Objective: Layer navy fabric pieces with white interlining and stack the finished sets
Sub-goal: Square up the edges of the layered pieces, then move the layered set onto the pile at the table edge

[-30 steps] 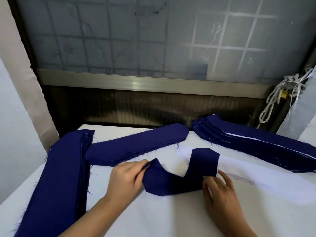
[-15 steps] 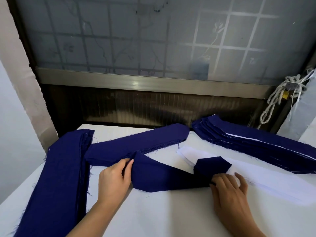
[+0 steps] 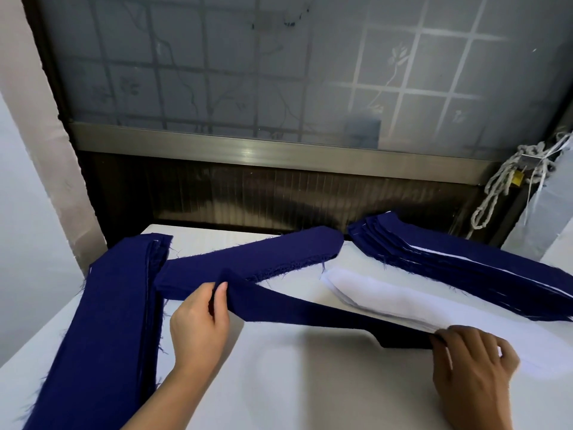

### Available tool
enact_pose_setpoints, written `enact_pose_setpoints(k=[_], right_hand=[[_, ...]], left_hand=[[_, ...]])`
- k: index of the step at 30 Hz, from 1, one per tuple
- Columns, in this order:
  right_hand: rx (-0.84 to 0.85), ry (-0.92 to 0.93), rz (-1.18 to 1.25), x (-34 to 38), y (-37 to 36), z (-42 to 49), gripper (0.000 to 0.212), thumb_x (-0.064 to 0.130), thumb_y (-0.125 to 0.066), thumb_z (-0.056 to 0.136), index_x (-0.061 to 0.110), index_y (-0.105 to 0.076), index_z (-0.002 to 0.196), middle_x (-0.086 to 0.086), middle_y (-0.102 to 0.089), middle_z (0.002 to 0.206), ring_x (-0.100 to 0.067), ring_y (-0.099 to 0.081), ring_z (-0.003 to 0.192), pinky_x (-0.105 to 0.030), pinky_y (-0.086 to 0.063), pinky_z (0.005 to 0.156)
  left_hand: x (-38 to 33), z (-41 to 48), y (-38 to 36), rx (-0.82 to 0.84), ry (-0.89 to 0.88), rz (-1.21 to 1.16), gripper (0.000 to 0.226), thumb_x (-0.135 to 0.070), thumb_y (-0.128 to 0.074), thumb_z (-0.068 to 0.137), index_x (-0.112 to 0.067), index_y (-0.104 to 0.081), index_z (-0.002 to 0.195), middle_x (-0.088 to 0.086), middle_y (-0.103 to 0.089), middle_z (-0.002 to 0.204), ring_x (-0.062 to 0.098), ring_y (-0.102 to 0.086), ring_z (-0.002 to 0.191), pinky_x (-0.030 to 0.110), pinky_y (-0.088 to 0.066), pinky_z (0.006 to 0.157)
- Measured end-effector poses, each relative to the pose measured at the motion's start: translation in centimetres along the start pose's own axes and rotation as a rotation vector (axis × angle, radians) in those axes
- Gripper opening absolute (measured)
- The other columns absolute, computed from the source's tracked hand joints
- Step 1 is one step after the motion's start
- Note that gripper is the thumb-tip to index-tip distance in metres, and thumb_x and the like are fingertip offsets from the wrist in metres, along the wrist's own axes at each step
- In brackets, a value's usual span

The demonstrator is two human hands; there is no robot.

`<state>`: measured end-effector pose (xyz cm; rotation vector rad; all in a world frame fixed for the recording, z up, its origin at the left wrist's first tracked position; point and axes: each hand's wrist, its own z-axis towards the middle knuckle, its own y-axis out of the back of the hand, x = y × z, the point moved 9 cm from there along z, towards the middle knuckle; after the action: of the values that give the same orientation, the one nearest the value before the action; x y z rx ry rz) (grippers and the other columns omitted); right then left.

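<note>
A long navy fabric strip (image 3: 310, 313) is stretched out just above the white table between my two hands. My left hand (image 3: 198, 327) pinches its left end, raised a little. My right hand (image 3: 471, 364) grips its right end low at the table, by the near edge of the white interlining pile (image 3: 381, 293). Behind the strip lies a loose navy piece (image 3: 248, 263). A stack of navy pieces (image 3: 105, 321) runs down the left side. A stack of navy sets with white edges showing (image 3: 465, 265) lies at the back right.
The white table (image 3: 310, 383) has bare surface in front of me. A frosted window with a metal sill (image 3: 248, 150) stands behind it. A knotted white rope (image 3: 502, 181) hangs at the right. A wall (image 3: 28, 212) closes off the left side.
The folded navy strip has been pulled out straight. My right hand slid right along it to its far end, and my left hand lifted the left end slightly.
</note>
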<state>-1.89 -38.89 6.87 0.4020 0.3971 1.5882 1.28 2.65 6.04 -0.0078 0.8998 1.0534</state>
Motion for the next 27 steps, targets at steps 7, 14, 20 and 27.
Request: enact_pose_setpoints(k=[7,14,20,27], right_hand=[[0.059,-0.348,0.141,-3.2,0.7,0.3,0.028,0.028,-0.042,0.085,0.009,-0.062,0.083,-0.008,-0.064,0.075,-0.035,-0.063,0.078,-0.037,-0.023,0.093],[0.145,-0.700,0.250,-7.2,-1.2,-1.7,0.016,0.034,-0.056,0.089,0.018,-0.054,0.093,-0.008,-0.066,0.079,-0.026,-0.055,0.088,-0.042,-0.026,0.097],[0.509,-0.780,0.219,-7.8,-4.0,-3.0,0.007,0.024,-0.059,0.091,0.025,-0.055,0.096,-0.004,-0.070,0.090,-0.034,-0.061,0.097,-0.044,-0.030,0.093],[0.569,-0.610,0.172,-6.1,-5.0,-2.7,0.033,-0.011,-0.057,0.078,0.004,-0.062,0.108,-0.021,-0.065,0.102,-0.041,-0.060,0.090,-0.043,-0.043,0.079]], left_hand=[[1.4,0.1,0.2,-0.047,0.096,-0.061,0.028,-0.022,-0.056,0.099,-0.015,-0.055,0.071,-0.007,-0.051,0.058,0.015,-0.051,0.052,0.031,-0.040,0.047],[3.0,-0.2,-1.5,0.105,0.200,0.066,0.017,-0.030,-0.068,0.091,-0.024,-0.066,0.075,-0.012,-0.057,0.054,0.006,-0.056,0.054,0.028,-0.044,0.050],[4.0,-0.5,-4.0,0.347,0.211,0.289,0.021,-0.036,-0.064,0.091,-0.029,-0.060,0.072,-0.012,-0.058,0.055,0.007,-0.053,0.056,0.026,-0.033,0.047],[3.8,-0.6,-4.0,0.359,0.191,0.334,0.008,-0.035,-0.062,0.093,-0.028,-0.065,0.091,-0.015,-0.059,0.066,0.010,-0.051,0.061,0.027,-0.032,0.049]])
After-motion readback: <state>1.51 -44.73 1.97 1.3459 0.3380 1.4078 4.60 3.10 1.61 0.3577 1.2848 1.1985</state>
